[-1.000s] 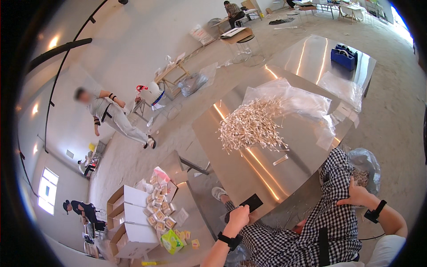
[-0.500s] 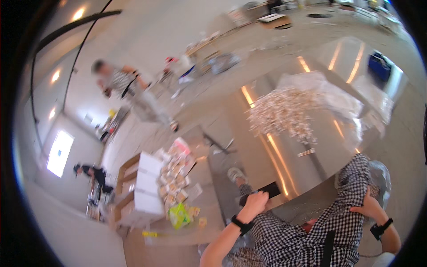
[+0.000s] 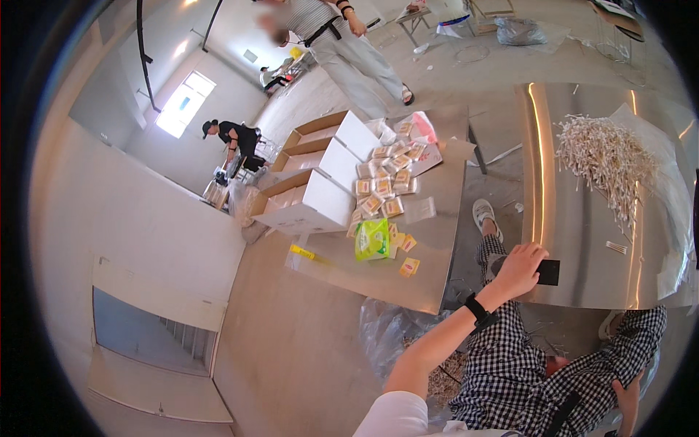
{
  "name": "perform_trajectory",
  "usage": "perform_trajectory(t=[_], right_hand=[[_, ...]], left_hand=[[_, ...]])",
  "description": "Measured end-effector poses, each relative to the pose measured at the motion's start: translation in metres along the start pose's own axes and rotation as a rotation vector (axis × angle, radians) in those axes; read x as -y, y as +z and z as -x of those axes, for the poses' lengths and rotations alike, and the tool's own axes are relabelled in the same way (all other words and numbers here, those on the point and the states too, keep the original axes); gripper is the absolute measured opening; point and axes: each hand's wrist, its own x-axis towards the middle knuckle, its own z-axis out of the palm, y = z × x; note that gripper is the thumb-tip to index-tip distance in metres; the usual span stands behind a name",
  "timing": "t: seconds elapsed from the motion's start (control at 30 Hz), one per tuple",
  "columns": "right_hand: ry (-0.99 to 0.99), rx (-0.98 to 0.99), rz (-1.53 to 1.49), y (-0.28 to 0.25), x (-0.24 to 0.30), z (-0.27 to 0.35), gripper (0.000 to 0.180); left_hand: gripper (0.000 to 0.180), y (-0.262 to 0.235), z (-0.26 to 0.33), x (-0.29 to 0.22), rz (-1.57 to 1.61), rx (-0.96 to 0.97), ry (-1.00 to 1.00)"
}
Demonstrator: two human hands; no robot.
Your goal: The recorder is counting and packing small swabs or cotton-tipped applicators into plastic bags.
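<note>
My left hand (image 3: 518, 271) is closed around a black flat rectangular thing (image 3: 548, 272), phone-like in shape, at the near left corner of a steel table (image 3: 561, 218). Part of that thing is hidden under the fingers. My right hand (image 3: 626, 402) rests on my checked trouser leg with its fingers laid out, holding nothing visible. Farther back on the steel table lies a heap of cotton swabs (image 3: 606, 164). A small bundle of swabs (image 3: 616, 247) sits apart, nearer to me. Clear plastic film (image 3: 676, 211) spreads along the heap's right side.
On a second table (image 3: 415, 288) to the left stand white cartons (image 3: 320, 200), small packs (image 3: 382, 186) and a green packet (image 3: 372, 239). A clear plastic bag (image 3: 386, 328) lies below its edge. One person (image 3: 349, 54) stands beyond it; another (image 3: 237, 142) bends farther off.
The view has swung left, so both tables sit farther right and the left table shows more fully. My left hand stays on the black thing, and my right hand stays on my leg.
</note>
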Motion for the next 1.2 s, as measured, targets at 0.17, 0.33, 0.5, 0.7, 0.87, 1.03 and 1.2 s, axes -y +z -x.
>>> perform_trajectory(t=[0.17, 0.33, 0.5, 0.7, 0.87, 1.03, 1.2], right_hand=[[0.032, 0.006, 0.087, -0.006, 0.004, 0.0, 0.137], [0.076, -0.017, 0.136, -0.008, 0.003, 0.009, 0.136], [0.119, 0.043, 0.145, -0.013, 0.024, 0.021, 0.136], [0.131, 0.087, 0.139, -0.017, 0.06, 0.032, 0.133], [0.078, -0.045, 0.154, -0.003, 0.003, 0.017, 0.133], [0.209, -0.024, 0.212, -0.004, 0.022, 0.018, 0.133], [0.125, -0.082, 0.164, 0.013, -0.033, -0.004, 0.133]], left_hand=[[0.075, -0.004, 0.034, 0.023, -0.04, -0.048, -0.198], [0.072, 0.003, 0.037, 0.015, -0.01, -0.034, -0.225], [0.044, -0.035, 0.02, -0.111, 0.779, 0.147, 0.197], [0.033, -0.087, 0.049, -0.254, 1.676, 0.557, 0.97], [0.04, -0.083, 0.061, -0.283, 1.626, 0.41, 1.048], [0.043, -0.078, 0.066, -0.292, 1.418, 0.195, 1.141], [0.044, -0.091, 0.068, -0.294, 1.217, 0.022, 1.101]])
